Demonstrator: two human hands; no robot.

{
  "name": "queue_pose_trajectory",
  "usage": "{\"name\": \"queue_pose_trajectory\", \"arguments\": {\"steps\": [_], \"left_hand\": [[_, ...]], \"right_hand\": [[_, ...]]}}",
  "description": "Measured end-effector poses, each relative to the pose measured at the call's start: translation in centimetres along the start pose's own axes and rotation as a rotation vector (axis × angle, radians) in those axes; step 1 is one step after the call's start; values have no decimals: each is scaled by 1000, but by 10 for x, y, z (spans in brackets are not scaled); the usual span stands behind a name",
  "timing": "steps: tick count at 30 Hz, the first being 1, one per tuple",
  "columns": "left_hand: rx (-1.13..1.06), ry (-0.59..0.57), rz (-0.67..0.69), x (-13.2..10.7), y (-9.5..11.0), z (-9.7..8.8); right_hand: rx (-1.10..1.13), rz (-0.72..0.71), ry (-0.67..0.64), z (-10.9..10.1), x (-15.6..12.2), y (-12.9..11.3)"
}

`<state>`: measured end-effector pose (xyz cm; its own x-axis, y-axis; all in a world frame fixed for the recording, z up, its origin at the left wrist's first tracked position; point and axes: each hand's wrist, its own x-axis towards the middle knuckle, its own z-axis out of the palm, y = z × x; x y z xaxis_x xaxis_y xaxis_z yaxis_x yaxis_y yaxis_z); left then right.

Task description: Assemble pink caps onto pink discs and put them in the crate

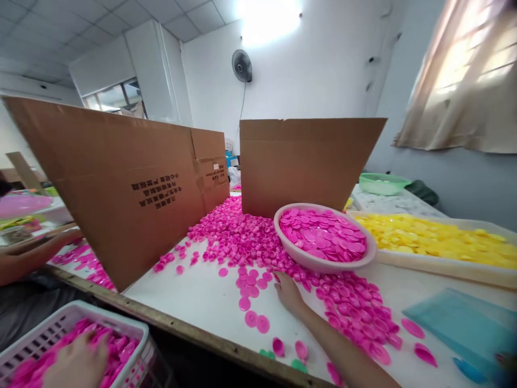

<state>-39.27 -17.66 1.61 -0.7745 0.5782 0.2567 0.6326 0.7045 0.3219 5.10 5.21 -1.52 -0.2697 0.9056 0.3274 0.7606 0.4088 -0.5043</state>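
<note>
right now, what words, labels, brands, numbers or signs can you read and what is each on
"小心轻放...": left cardboard sheet, upside down; rest of line unclear
"专业生产...": same sheet, upside down; rest unclear
Two other lines there: too blurred
Small print and white sticker farther along: too small
Nothing else readable

A dark fan (242, 66) (cord (243, 101) dangling) hangs on the wall (315, 70); a beige curtain (440, 116) hangs at right.

Dark Chinese printing (159, 191) stands on the left cardboard panel (100, 161), with smaller print (216, 173) near its far end; neither reads clearly.
</note>
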Motion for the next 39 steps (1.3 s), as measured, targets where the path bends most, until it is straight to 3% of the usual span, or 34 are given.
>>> {"name": "queue_pose_trajectory", "arguments": {"steps": [3, 7, 10, 13, 19, 25, 30, 32, 34, 36, 39], "left_hand": [[-259, 63, 379, -40, 71, 17], [-441, -270, 784, -87, 180, 49], [-373, -416, 901, -110, 225, 66], [-325, -422, 932, -115, 240, 78], [-320, -422, 909, -111, 238, 88], [-442, -430, 787, -117, 244, 80], [-736, -441, 771, -127, 268, 66], [-827, -395, 832, -136, 281, 60], [-896, -364, 927, -144, 292, 55], [-942, -393, 1005, -151, 301, 52], [-984, -494, 1004, -156, 310, 55]], "right_hand": [[13, 9, 32, 10, 1, -2], [140, -23, 20, 0, -14, -6], [244, -10, -1, -16, -32, -4], [369, 23, 41, -24, -45, 1], [486, 11, 48, -22, -49, 3], [394, 4, -73, -19, -54, -4], [348, 56, -52, -33, -56, -8], [446, 85, -40, -40, -53, -13], [639, 169, -121, -46, -50, -17], [836, 262, -213, -49, -47, -20], [970, 311, -223, -53, -43, -19]]}}
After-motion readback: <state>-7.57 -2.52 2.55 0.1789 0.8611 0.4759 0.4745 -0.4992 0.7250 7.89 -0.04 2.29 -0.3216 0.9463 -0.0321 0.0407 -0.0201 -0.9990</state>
